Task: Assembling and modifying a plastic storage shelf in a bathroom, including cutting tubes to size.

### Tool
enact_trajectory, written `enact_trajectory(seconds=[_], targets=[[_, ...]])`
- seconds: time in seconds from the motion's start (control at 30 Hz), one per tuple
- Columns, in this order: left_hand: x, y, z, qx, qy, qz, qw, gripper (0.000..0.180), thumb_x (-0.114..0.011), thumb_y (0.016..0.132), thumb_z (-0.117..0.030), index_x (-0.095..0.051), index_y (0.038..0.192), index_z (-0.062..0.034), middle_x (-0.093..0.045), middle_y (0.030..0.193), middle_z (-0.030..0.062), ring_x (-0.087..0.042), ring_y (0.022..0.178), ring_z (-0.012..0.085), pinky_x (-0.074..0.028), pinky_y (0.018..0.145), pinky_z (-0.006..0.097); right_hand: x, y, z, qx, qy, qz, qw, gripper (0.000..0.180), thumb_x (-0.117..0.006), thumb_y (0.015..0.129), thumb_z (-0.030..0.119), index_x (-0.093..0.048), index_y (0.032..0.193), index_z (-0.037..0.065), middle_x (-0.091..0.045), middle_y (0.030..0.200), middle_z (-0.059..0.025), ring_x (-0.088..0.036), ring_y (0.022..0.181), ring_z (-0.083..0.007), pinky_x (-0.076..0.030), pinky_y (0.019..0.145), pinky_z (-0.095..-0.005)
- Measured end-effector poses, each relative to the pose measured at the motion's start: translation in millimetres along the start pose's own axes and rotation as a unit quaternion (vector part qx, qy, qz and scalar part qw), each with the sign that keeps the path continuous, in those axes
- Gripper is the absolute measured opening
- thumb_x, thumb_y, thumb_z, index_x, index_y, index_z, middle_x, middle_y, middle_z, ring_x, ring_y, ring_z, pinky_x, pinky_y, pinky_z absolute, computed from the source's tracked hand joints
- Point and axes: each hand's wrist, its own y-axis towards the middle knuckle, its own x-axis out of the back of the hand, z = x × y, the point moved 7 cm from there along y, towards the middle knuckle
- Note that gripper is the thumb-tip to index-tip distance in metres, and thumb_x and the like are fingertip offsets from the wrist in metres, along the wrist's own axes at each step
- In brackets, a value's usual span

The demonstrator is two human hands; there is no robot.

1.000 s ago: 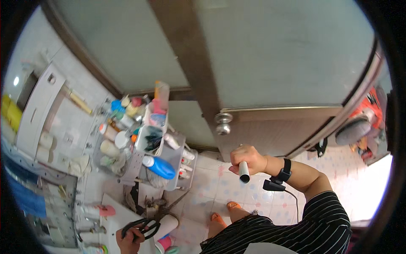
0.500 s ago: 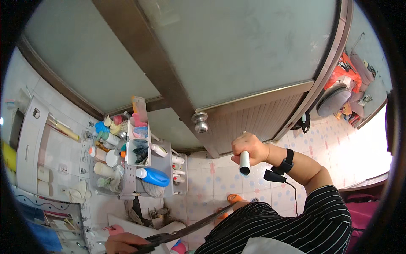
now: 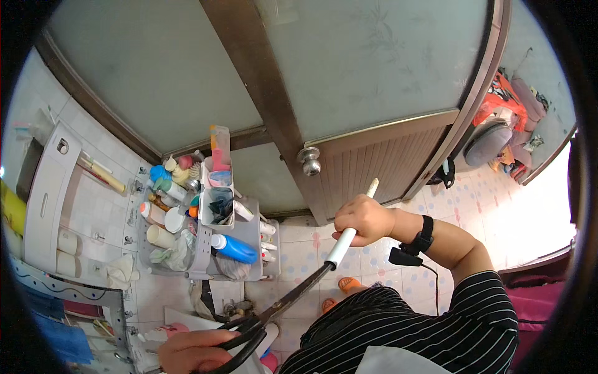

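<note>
My right hand (image 3: 362, 221) is closed round a slim white tube (image 3: 342, 246), held slantwise in front of the door. A pale, rough end of it sticks out beyond my fingers. At the lower left, my left hand (image 3: 194, 350) grips the black handles of a pair of long, dark-bladed scissors (image 3: 293, 298). The blade tips meet the tube's lower end; whether they are inside it or over its edge, I cannot tell. A black strap with a small device (image 3: 411, 252) and a cable sits on my right wrist.
A brown-framed frosted door with a round knob (image 3: 309, 161) stands ahead. To the left, a grey shelf rack (image 3: 202, 255) holds bottles, including a blue bottle (image 3: 235, 248). A white wall cabinet (image 3: 53, 193) hangs farther left. Bags and a grey round object (image 3: 489, 146) lie at the right.
The scissors have swung up to the tube's lower end, and their handles show more plainly. The tube has tilted, so its hollow end no longer faces me. The view has shifted slightly.
</note>
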Motion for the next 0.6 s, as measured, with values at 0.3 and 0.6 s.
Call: enact_trajectory(seconds=[0.3,0.6], targets=[[3.5,-10.7,10.8,-0.044,0.061,0.064,0.995,0.018,-0.052,0.088,-0.013,-0.057,0.082,0.0033,-0.064,0.088,0.0174,-0.064,0.072,0.0268,-0.05,0.062,0.032,-25.0,4.6,28.6,-0.02,-0.09,0.021,0.996,0.021,-0.065,0.074,0.022,-0.052,0.064,0.01,-0.052,0.056,-0.0047,-0.054,0.05,-0.0255,-0.042,0.044,-0.0361],[-0.1,-41.6,41.8,-0.03,0.035,0.054,0.997,0.011,-0.051,0.083,-0.004,-0.057,0.086,0.0048,-0.064,0.086,0.0174,-0.062,0.067,0.0255,-0.049,0.058,0.031,-61.2,-14.6,38.9,-0.148,-0.082,0.122,0.978,0.014,-0.061,0.075,0.026,-0.06,0.077,0.013,-0.06,0.064,-0.0054,-0.058,0.057,-0.0288,-0.046,0.052,-0.0411]])
